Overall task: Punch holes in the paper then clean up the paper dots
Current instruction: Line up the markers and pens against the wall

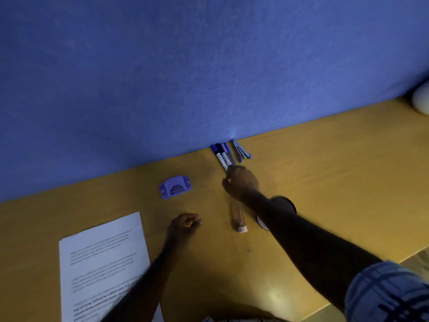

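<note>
A purple hole punch [175,187] sits on the wooden desk [325,170] near the blue partition. A printed white paper sheet [102,263] lies at the front left, partly under my left forearm. My left hand [185,225] rests on the desk between the sheet and the punch, fingers loosely curled, with nothing visible in it. My right hand [241,182] reaches far forward, its curled fingertips at the near ends of a bunch of markers [223,156]. Whether it grips a marker is hidden. No paper dots are discernible.
A small stapler [242,152] lies right of the markers against the blue partition [185,77]. A clear, tube-like object [239,219] lies below my right hand. A round cable hole [286,204] is partly under my right forearm. A white rounded object [421,99] sits far right.
</note>
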`<state>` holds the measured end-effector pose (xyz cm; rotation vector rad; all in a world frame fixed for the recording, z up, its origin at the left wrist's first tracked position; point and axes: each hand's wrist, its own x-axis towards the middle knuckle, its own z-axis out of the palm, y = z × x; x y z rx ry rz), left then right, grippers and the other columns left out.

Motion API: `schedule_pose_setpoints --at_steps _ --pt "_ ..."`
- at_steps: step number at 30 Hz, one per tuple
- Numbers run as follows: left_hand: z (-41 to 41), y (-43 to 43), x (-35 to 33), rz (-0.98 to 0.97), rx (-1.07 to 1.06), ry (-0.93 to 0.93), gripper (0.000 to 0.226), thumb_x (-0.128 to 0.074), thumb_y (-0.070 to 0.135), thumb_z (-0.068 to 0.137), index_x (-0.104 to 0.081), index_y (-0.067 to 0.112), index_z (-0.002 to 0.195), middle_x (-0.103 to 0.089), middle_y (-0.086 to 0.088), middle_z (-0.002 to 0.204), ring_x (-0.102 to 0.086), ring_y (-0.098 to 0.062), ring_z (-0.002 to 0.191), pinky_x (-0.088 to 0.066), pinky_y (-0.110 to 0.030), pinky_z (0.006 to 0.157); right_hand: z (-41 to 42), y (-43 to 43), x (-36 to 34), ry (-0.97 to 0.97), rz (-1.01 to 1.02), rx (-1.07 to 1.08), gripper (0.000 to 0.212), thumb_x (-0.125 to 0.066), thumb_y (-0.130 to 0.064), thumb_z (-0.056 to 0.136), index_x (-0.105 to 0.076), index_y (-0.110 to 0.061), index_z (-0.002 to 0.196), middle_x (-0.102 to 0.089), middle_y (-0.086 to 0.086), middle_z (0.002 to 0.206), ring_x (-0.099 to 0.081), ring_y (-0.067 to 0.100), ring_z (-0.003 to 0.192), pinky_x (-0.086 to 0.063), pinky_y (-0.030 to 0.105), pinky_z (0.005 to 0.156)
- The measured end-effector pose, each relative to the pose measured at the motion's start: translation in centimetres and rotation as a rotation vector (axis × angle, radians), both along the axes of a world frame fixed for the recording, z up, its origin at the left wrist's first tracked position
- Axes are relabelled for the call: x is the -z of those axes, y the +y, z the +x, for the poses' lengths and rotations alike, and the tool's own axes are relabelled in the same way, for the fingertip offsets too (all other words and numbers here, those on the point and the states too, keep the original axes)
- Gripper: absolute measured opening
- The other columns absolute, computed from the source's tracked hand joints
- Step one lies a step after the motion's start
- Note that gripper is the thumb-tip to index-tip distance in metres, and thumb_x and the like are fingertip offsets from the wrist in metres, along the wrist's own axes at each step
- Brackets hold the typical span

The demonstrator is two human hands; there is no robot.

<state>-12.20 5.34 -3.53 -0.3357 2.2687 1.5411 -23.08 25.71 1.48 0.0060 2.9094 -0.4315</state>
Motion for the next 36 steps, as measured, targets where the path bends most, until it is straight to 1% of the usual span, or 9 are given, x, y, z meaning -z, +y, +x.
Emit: schedule_pose_setpoints --at_steps 5,8,12,15,19,22,25,30,36 --pt "0.7 0.0 -1.0 0.003 -0.013 -0.010 0.016 -0.069 0.025 0.086 -0.068 0.020 0.101 -0.070 -0.002 0.097 -0.065 -0.022 0.090 -0.054 -0.039 0.081 5.3 -0.9 1.5 -0.224 0.213 -0.101 0.045 -0.061 -0.021 0.086 -0.043 -0.008 0.124 -0.054 0.018 0.119 -0.055 0.033 0.104 -0.048 0.040 0.073" --pt "1.1 -0.2 -1.2 -0.011 0.012 -0.010 0.010 -0.068 0.028 0.087 -0.065 0.028 0.096 -0.069 -0.001 0.094 -0.064 -0.019 0.088 -0.051 -0.032 0.077 6.8 -0.9 2.1 -0.298 0.161 -0.032 0.054 -0.065 -0.011 0.083 -0.038 -0.008 0.130 -0.052 0.018 0.118 -0.055 0.033 0.104 -0.055 0.039 0.073" --pt "1.7 -0.3 -1.2 -0.003 0.020 -0.004 0.010 -0.068 0.029 0.087 -0.065 0.029 0.097 -0.070 -0.001 0.094 -0.065 -0.018 0.088 -0.052 -0.033 0.079 7.6 -0.6 2.9 -0.354 0.114 -0.003 0.067 -0.062 -0.012 0.088 -0.026 -0.007 0.144 -0.047 0.020 0.130 -0.056 0.034 0.113 -0.056 0.039 0.082" --pt "1.9 -0.3 -1.3 0.012 0.010 0.004 0.010 -0.068 0.026 0.087 -0.064 0.031 0.093 -0.070 -0.002 0.093 -0.066 -0.020 0.088 -0.053 -0.036 0.081 7.5 -0.3 3.1 -0.324 0.129 -0.029 0.061 -0.056 -0.013 0.093 -0.025 -0.004 0.145 -0.048 0.021 0.131 -0.057 0.033 0.112 -0.056 0.039 0.082" --pt "2.1 -0.4 -0.8 -0.012 0.008 0.002 0.012 -0.069 0.024 0.087 -0.066 0.022 0.099 -0.071 -0.003 0.096 -0.066 -0.020 0.091 -0.054 -0.036 0.082 5.3 0.4 2.7 -0.262 -0.019 0.056 0.056 -0.060 -0.017 0.091 -0.031 -0.008 0.139 -0.055 0.017 0.121 -0.061 0.031 0.101 -0.059 0.046 0.076" --pt "1.9 -0.5 -0.4 -0.021 0.019 -0.010 0.015 -0.068 0.021 0.087 -0.066 0.020 0.102 -0.070 -0.003 0.099 -0.066 -0.020 0.093 -0.054 -0.036 0.083 2.5 1.2 1.3 -0.155 -0.103 0.167 0.054 -0.063 -0.011 0.088 -0.037 -0.009 0.135 -0.062 0.013 0.109 -0.063 0.023 0.088 -0.054 0.034 0.063" --pt "1.5 -0.4 0.0 -0.038 0.034 -0.008 0.018 -0.068 0.023 0.087 -0.067 0.020 0.105 -0.071 -0.002 0.101 -0.067 -0.019 0.094 -0.056 -0.040 0.085 -0.4 2.5 -0.1 -0.039 -0.152 0.213 0.051 -0.070 -0.009 0.084 -0.047 -0.010 0.129 -0.064 0.010 0.111 -0.062 0.020 0.089 -0.049 0.027 0.063" --pt "0.6 0.0 0.5 0.006 -0.018 -0.016 0.015 -0.070 0.016 0.086 -0.068 0.017 0.100 -0.072 -0.005 0.096 -0.068 -0.024 0.092 -0.056 -0.040 0.083 -4.5 4.5 -0.5 0.029 -0.103 0.218 0.025 -0.067 -0.018 0.088 -0.059 -0.010 0.110 -0.067 0.009 0.102 -0.057 0.018 0.078 -0.039 0.023 0.053" --pt "-0.3 0.7 0.9 0.052 -0.057 -0.014 0.012 -0.071 0.015 0.084 -0.067 0.022 0.094 -0.073 -0.002 0.093 -0.069 -0.023 0.090 -0.055 -0.036 0.080 -6.6 6.6 0.4 -0.021 0.040 0.248 0.026 -0.067 -0.012 0.085 -0.063 -0.014 0.111 -0.068 0.008 0.105 -0.062 0.023 0.090 -0.058 0.039 0.073"
